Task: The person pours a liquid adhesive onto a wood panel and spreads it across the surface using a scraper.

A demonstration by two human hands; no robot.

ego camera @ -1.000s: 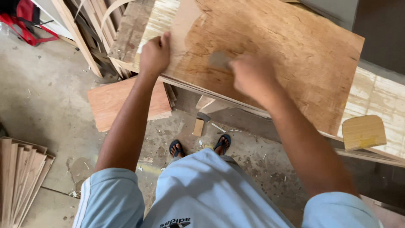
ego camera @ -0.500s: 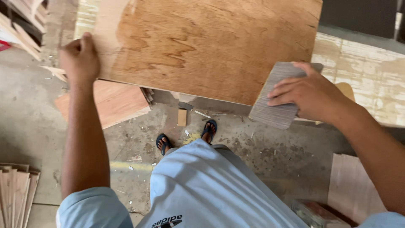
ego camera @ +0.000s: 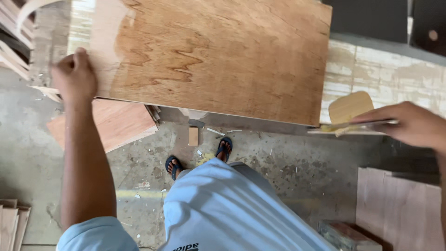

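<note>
A large brown plywood sheet [ego camera: 218, 60] lies flat on a pale workbench [ego camera: 385, 79]. My left hand [ego camera: 74, 76] rests on the sheet's near left corner, fingers curled over the edge. My right hand [ego camera: 413, 125] is out to the right of the sheet and grips a thin flat grey scraper pad [ego camera: 353, 126], seen edge-on, at the bench's front edge. A small tan card-like piece [ego camera: 350, 107] lies on the bench just behind the pad.
Reddish board [ego camera: 111, 123] lies on the concrete floor under the bench's left end. Wood strips [ego camera: 11, 223] are stacked at bottom left, a pinkish panel [ego camera: 399, 209] and a brick-like block [ego camera: 346, 234] at bottom right. My sandalled feet [ego camera: 200, 155] stand below the bench.
My right hand has carried the grey pad off the plywood, rightward to the bench edge, and turned it edge-on. My left hand has stayed on the sheet's left corner.
</note>
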